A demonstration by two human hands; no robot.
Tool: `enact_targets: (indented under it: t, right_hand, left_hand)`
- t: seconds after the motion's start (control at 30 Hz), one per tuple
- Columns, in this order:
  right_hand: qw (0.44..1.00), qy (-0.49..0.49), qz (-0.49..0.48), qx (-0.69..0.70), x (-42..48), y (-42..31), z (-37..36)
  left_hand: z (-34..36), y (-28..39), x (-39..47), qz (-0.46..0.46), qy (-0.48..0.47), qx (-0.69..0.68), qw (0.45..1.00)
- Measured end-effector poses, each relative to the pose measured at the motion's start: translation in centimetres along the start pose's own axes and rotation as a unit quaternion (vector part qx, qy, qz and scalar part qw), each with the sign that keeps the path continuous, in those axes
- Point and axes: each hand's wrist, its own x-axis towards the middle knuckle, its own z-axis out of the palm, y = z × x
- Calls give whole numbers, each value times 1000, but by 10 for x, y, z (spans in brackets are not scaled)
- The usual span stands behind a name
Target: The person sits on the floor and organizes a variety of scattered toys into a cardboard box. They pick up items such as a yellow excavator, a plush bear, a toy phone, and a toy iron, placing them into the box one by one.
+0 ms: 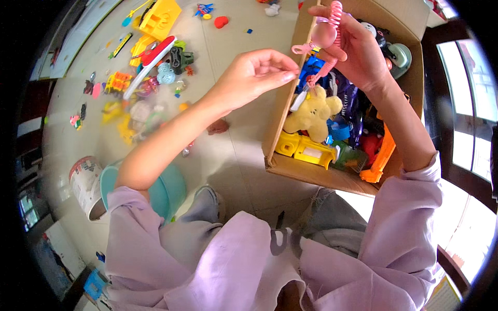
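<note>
My right hand (356,54) is raised over a cardboard box, holding a pink toy with a coiled cord (323,35) and a round piece. From that toy a pink strand hangs down towards a yellow plush toy (311,112) inside the box. To the left, my left hand (268,72) hovers by the box's left wall, thumb and fingertips close together; whether anything thin is between them cannot be told. The cardboard box (319,178) also holds a yellow plastic toy part (305,150), an orange plastic piece (379,159) and several dark toys.
Many toys lie on the tiled floor at the left, among them a yellow toy vehicle (159,19), a red and white toy (149,64) and a red heart (221,22). Near my left elbow are a teal tub (171,190) and a white bucket (83,190).
</note>
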Motion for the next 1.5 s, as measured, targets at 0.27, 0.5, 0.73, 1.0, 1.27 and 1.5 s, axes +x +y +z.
enact_targets:
  t: [0.27,0.5,0.73,1.0,1.27,1.5]
  right_hand:
    - [933,53,10,-357,1,13,-33]
    - [834,-36,39,-549,-1,22,-41]
    - [628,14,-205,-751,3,29,-42]
    - [617,-49,-270,-738,16,40,10]
    - [686,-203,-80,-694,72,110,57]
    - [589,-372,159,-700,109,198,88]
  left_hand:
    - [-6,-8,5,4,16,7,1000]
    - [-15,-21,5,-30,48,-9,998]
    - [-28,-38,-3,-50,60,24,997]
    - [-94,-45,-26,-81,167,83,979]
    - [-172,-98,-92,-202,105,277,934]
    - [-173,-133,-143,-350,-97,448,817]
